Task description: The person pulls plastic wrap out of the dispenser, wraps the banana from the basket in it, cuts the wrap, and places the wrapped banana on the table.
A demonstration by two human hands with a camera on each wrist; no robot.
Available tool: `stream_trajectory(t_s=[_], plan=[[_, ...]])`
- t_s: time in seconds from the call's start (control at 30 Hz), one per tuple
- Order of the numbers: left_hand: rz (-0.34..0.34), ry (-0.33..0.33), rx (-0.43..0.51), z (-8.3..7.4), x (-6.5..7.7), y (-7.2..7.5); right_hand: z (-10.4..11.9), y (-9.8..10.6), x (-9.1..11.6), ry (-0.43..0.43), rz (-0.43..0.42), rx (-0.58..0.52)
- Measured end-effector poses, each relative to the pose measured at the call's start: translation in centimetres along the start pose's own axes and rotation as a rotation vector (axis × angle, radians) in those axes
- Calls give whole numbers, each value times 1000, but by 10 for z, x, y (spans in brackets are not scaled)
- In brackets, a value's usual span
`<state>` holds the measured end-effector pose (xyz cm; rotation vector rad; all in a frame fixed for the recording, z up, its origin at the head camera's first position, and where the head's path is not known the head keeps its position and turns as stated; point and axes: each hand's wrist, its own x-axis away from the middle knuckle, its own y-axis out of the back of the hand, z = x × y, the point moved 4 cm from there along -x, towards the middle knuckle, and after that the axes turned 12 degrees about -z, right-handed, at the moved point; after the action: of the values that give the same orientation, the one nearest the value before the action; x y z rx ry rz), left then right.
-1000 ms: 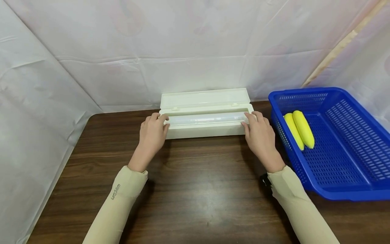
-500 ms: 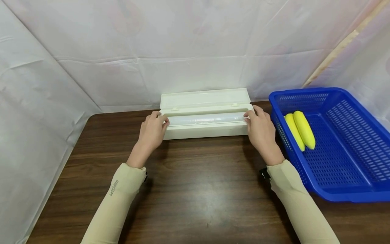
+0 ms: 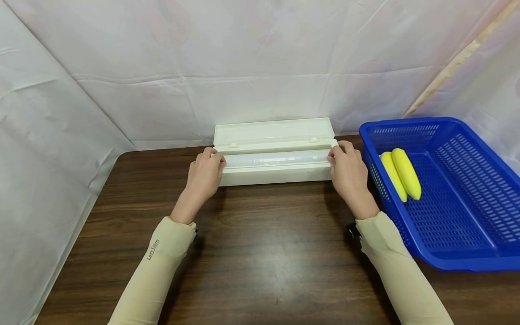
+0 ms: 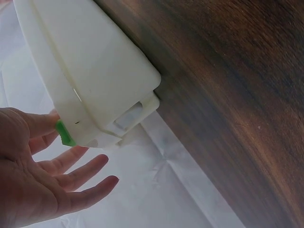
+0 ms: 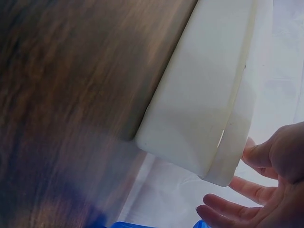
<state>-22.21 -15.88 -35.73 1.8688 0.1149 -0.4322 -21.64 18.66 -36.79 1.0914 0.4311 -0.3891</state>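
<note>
Mid-frame, I have the left hand (image 3: 204, 174) and right hand (image 3: 350, 171) pinching the pale roll (image 3: 280, 158) in the white box (image 3: 280, 175).

Small dark lettering (image 3: 153, 249) stands on the left sleeve (image 3: 146, 282), near its wrist end. In one line running lengthwise, it appears to read "Let's Slim"; the letters after the capital S are too blurred to be certain.

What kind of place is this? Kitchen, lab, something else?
Probably a makeshift tabletop work booth rather than a regular kitchen: whitish sheeting hangs behind and left of the wood-grain table, which bears an open white box with a roll inside.
</note>
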Motion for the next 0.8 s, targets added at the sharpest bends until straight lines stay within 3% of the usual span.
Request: stream_trajectory(t_s=[0.3,0.6,0.8], plan=[[11,2,-9,0,-1,0,-2,-2,-1,-6,-40,-8],[-34,-10,-1,-1,-2,1,0,0,-4,-15,-75,-15],[-16,4,8,-2,0,0,0,1,-4,-20,-83,-13]])
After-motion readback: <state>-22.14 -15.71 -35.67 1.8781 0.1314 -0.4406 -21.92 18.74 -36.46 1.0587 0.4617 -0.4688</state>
